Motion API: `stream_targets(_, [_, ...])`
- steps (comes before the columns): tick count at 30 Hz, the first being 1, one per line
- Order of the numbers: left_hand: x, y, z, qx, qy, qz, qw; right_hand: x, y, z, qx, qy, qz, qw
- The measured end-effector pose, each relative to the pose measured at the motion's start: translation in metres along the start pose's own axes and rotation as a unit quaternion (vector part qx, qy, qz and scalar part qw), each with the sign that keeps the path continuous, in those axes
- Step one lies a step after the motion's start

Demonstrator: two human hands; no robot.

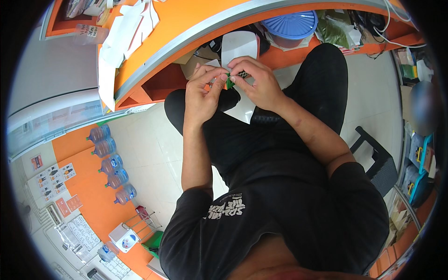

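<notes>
A small green-and-orange item sits between my two hands above my lap; its kind is too small to tell. My left hand pinches it from the left with thumb and forefinger. From the right, the thumb and forefinger of my right hand close at its top edge. The fingertips of both hands nearly meet there, and they hide part of the item. Just beyond them, a white curved panel stands in the shelf opening.
An orange counter with a grey edge arches ahead, loose white papers at its left. Beneath it are a blue-lidded tub and green bags. Large water bottles line the left floor; a black chair stands right.
</notes>
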State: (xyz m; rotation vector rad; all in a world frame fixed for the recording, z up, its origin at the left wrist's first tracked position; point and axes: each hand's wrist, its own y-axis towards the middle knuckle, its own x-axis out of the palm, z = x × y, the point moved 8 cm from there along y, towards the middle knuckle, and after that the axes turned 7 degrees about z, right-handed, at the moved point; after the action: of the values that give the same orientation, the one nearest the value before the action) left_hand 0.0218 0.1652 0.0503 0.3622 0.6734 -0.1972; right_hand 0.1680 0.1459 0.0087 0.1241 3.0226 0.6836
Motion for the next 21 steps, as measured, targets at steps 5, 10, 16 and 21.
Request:
stream_targets(5, [0.004, 0.004, 0.006, 0.034, 0.024, -0.093, 0.995, 0.026, -0.014, 0.045, 0.272, 0.240, -0.190, 0.913])
stream_targets(10, [-0.002, -0.001, 0.002, 0.003, 0.008, 0.067, 0.998, 0.011, -0.021, 0.059, 0.370, 0.187, -0.173, 0.893])
stream_targets(16, [0.042, -0.036, -0.027, -0.160, -0.181, 0.145, 0.959, 0.015, -0.020, 0.062, 0.346, 0.224, -0.100, 0.906])
stream_targets(21, [0.043, -0.037, -0.030, -0.128, -0.182, 0.193, 0.956, 0.018, -0.015, 0.048, 0.275, 0.220, -0.177, 0.919])
